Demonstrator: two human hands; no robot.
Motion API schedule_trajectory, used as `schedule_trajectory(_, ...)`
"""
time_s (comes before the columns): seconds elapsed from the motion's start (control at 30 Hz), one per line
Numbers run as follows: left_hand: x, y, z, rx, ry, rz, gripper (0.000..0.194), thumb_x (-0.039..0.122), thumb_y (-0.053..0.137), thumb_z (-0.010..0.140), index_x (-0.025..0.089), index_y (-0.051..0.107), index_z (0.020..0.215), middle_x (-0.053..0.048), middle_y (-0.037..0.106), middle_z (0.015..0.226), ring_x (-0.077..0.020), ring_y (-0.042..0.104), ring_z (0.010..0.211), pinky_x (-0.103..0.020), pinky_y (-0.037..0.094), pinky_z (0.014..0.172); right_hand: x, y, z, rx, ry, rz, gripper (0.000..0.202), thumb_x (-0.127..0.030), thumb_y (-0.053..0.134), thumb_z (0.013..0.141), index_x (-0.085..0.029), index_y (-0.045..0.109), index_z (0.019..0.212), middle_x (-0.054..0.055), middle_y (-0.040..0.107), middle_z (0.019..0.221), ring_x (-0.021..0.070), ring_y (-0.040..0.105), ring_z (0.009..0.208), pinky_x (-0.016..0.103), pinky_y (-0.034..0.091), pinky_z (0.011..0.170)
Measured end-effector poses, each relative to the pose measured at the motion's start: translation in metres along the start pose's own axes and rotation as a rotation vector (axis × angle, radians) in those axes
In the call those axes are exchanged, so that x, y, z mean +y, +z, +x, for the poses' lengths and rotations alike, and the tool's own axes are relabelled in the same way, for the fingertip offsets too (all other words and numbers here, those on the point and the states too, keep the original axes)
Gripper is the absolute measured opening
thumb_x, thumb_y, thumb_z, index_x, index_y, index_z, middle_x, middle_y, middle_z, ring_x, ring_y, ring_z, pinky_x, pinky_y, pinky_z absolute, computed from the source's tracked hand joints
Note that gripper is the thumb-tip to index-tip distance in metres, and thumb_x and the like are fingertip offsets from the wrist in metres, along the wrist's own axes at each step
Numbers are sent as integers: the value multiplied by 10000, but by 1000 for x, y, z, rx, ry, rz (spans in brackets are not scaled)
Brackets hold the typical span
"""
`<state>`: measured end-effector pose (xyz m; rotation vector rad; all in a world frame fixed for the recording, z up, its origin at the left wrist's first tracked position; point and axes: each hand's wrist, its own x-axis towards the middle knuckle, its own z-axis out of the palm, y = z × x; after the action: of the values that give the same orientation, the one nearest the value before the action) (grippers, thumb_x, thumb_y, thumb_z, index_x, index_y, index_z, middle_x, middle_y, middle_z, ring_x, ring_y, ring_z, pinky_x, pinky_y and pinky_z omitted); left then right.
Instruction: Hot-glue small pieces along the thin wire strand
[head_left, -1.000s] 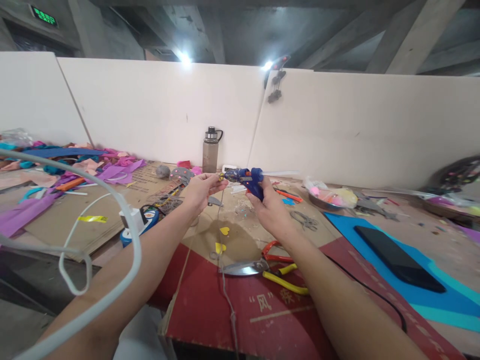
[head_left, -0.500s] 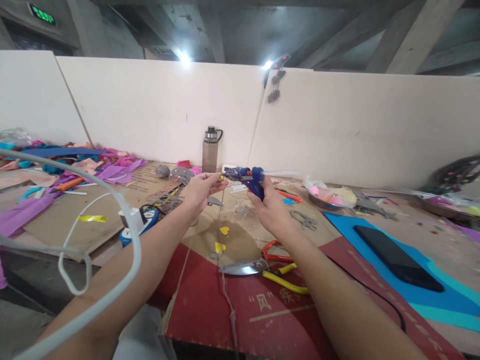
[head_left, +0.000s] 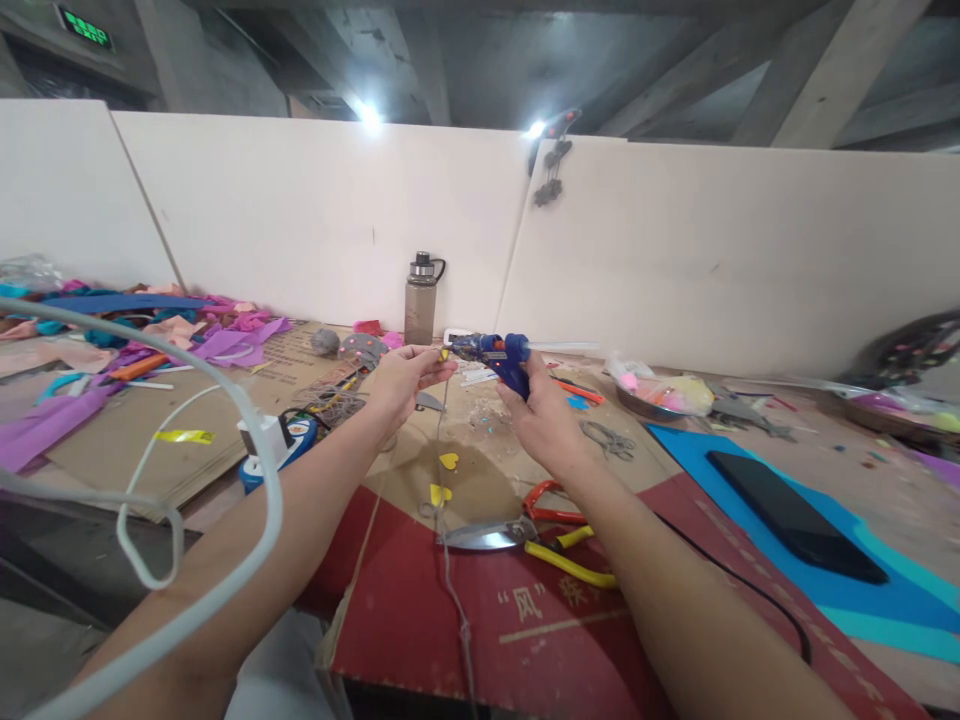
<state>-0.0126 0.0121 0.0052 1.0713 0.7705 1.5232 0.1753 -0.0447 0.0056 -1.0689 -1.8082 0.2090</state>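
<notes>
You hold a blue plastic glue gun (head_left: 491, 351) up to a small yellow piece (head_left: 445, 354), above brown-and-red printed cardboard (head_left: 405, 600).
Your right hand (head_left: 541, 415) has its fingers wrapped around the gun's handle, a translucent stick (head_left: 566, 346) jutting from the back. Your left hand (head_left: 401, 382) pinches the yellow piece beside the nozzle; whether they touch is too small to tell. Beneath, a thin grey string (head_left: 454, 590) runs down past two yellow heart-shaped pieces (head_left: 449, 461).
</notes>
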Motion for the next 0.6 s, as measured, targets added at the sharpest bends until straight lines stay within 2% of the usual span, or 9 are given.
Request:
schedule_trajectory(0.2,2,2,-1,15,-10,3,109,168,691,748,106,617,697,-84,695,688,-152,694,675,-299,566,753,0,0,0,-5,0,-7,447,-250,466,844,-225,424,1288,111,619,1105,264,587,960,420,436,869)
schedule_trajectory(0.4,2,2,-2,9,7,14,88,142,666,744,104,609,690,-77,689,676,-149,691,661,-286,566,726,0,0,0,3,11,-10,446,-231,468,840,-211,436,1284,121,618,1101,285,565,1063,438,425,908)
schedule_trajectory(0.6,1,1,-1,22,11,20,82,152,662,743,103,612,701,-80,689,687,-148,689,674,-295,564,743,0,1,0,7,8,-10,434,-228,469,840,-209,439,1272,122,616,1108,283,563,1065,437,421,912)
